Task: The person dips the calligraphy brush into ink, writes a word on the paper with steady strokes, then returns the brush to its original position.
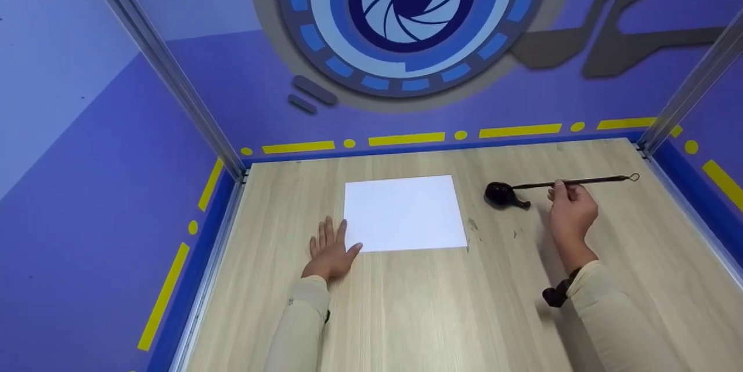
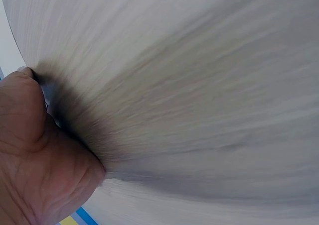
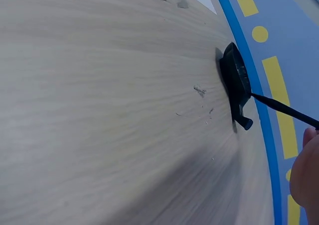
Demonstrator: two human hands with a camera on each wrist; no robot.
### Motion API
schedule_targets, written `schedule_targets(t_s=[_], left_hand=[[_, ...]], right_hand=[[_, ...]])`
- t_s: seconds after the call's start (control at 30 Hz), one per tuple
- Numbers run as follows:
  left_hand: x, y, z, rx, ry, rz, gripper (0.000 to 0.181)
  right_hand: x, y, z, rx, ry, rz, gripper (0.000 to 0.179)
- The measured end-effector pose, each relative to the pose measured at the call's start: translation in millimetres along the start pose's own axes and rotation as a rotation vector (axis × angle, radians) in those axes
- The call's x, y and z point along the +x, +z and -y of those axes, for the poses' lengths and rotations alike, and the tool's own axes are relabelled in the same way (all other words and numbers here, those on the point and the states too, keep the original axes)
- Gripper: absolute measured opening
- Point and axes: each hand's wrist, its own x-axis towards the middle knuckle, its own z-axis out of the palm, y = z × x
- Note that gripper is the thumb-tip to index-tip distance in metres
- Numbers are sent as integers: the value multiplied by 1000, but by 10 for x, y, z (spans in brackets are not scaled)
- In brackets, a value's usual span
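Black and long, the brush [image 1: 603, 179] pinched in the right hand [image 1: 573, 212] points left, tip maybe inside the dark dish [image 1: 498, 193], with paper [image 1: 404, 213] farther left, touching the spread left hand [image 1: 331, 255].

Paper [image 1: 404, 213] looks smooth, the dish [image 1: 497, 194] glossy, perhaps ceramic.

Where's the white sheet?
In the head view, the white sheet lies on the wooden table, left of the black dish, with the left hand at its near-left corner.
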Motion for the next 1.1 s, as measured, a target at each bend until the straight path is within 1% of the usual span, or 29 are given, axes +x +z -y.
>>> schedule_targets(t_s=[0.03,0.07,0.17,0.27,0.37,0.43,0.57,0.7,0.77,0.8,0.93,1.1], left_hand=[[19,13,18,-6,4,-2,86],[0,-7,-3,-5,-2,-4,84],[9,0,3,-2,2,-6,85],[-42,-41,-48,18,-9,-1,81],[-44,-40,-49,36,-14,8,81],[-52,-52,-61,47,-19,11,80],[-35,-43,-50,58,-22,8,81],[-19,-34,-42,43,-21,8,81],[-20,-35,-43,40,-21,8,81],[-21,-37,-44,41,-21,8,81],[-35,-45,-53,43,-17,6,80],[-44,-43,-67,35,-14,11,80]], right_hand=[[7,-6,4,2,0,-6,31],[12,-9,8,3,-1,-11,31],[22,-10,12,7,3,-6,30],[10,5,4,46,9,33,32],[-1,18,-25,70,12,73,34],[-3,17,-42,75,19,84,34],[21,-19,-52,91,39,76,32],[56,-65,-39,119,46,51,29],[68,-74,-29,153,47,44,28],[71,-73,-25,175,49,42,26],[59,-51,-24,204,46,60,25],[13,-28,-53,142,30,86,28]])
